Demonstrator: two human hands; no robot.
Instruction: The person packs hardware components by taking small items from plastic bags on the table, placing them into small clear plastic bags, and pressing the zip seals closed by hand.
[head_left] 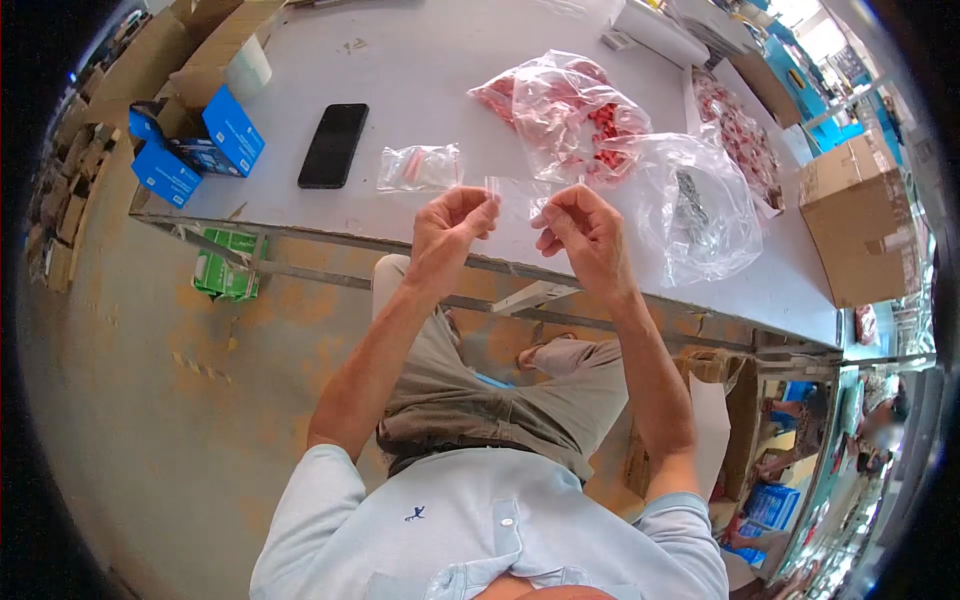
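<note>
Between my two hands, at the table's front edge, is a small clear plastic bag. My left hand pinches its left side. Thumb and fingertips of my right hand are closed at its right side. A filled small clear bag with something white and reddish inside lies just beyond my left hand. Past my right hand is a large clear bag of small red pieces. To its right sits an open clear bag with small grey, metallic-looking pieces, too small to name.
A black phone and an open blue box lie on the left of the table. At the right are a tray of small wrapped red-and-white packets and a cardboard box. Another person is at the far right.
</note>
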